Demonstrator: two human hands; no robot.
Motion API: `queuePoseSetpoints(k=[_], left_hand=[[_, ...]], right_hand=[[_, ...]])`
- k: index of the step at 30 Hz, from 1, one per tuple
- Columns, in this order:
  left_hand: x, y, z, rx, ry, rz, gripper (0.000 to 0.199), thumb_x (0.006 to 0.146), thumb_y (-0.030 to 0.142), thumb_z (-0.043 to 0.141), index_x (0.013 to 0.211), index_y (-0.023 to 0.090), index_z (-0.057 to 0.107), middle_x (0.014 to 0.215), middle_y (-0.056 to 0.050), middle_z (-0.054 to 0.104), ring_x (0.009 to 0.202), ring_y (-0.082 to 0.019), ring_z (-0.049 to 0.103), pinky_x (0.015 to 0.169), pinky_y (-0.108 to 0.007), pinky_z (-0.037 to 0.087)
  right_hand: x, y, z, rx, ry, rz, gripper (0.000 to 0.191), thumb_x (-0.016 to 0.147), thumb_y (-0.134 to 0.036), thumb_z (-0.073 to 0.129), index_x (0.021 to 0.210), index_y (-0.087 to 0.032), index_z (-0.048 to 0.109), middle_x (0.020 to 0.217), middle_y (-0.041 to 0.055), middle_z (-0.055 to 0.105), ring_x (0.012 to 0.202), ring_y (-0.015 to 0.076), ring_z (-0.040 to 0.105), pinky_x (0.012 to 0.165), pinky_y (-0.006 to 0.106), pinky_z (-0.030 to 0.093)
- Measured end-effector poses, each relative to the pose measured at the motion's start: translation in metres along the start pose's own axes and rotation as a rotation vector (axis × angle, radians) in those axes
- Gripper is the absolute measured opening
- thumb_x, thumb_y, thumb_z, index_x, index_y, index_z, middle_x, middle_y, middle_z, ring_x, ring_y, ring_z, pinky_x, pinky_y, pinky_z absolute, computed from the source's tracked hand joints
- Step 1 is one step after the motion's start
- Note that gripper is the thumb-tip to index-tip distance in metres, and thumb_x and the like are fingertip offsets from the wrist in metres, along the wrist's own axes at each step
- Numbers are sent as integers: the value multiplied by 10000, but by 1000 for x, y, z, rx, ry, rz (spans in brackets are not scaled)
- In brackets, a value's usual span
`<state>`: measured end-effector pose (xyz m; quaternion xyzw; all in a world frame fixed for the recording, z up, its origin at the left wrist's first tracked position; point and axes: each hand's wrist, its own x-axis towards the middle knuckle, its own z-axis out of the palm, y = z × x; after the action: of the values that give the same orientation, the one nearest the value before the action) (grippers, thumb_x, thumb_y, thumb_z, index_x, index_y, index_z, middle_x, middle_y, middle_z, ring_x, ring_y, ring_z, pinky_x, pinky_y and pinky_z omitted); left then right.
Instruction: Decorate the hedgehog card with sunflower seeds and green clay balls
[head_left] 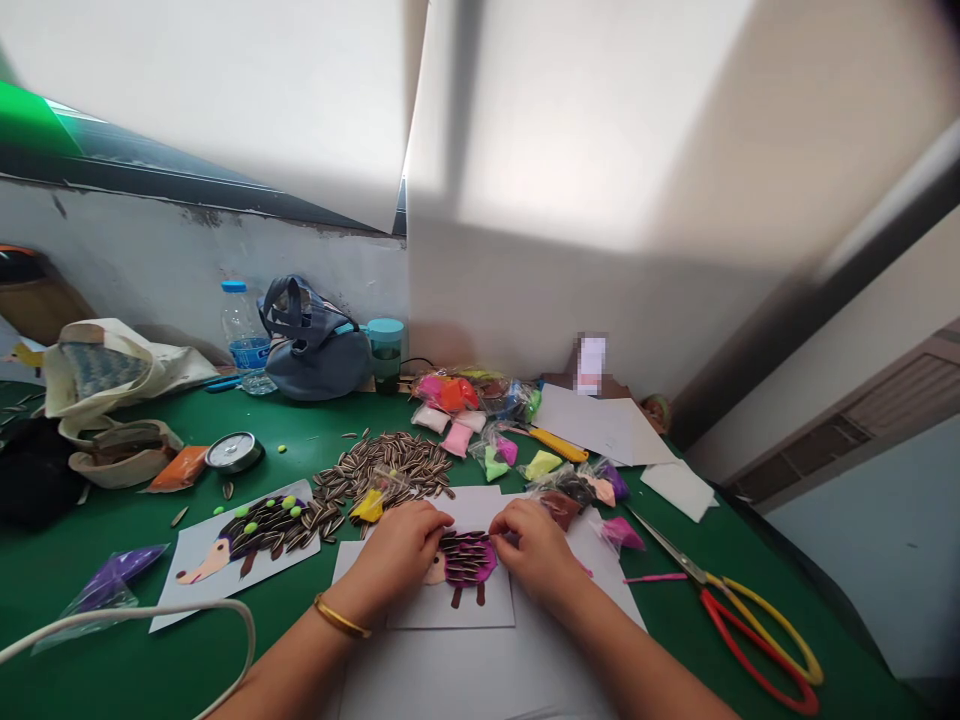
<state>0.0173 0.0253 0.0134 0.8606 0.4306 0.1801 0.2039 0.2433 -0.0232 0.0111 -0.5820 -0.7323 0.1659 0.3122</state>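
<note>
In the head view, a hedgehog picture (469, 560) lies on white card between my two hands. Its purple clay body is covered with rows of striped sunflower seeds, and two brown legs show below. My left hand (405, 548) curls at the hedgehog's upper left, over part of its peach face, fingers closed. At the upper right edge of the body, my right hand (534, 548) has thumb and fingertips pinched together. Anything in either hand's fingertips is too small or hidden to name. Just beyond the hands spreads a heap of sunflower seeds (390, 462).
Another hedgehog picture (251, 540) with green dots lies left. Scissors (720, 585) with red and yellow handles rest right. Bagged clay (457, 437), a yellow utility knife (559, 444) and paper (589, 425) lie behind. A bottle (247, 345), blue bag (319, 355) and cup (386, 355) stand near the wall.
</note>
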Motion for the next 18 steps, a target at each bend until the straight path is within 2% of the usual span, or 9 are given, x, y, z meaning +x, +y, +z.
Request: queuePoseSetpoints(k=[18], left_hand=[[-1,0,1,10,-5,-13,281,905,218,484,1039,225,731,1005,-49,730,961,-211,636,860,-334,461]], right_hand=[[0,1,10,-135,12,-71,128,754,-86,672,740,-208,709,757,14,645,809,179,564,756,294,372]])
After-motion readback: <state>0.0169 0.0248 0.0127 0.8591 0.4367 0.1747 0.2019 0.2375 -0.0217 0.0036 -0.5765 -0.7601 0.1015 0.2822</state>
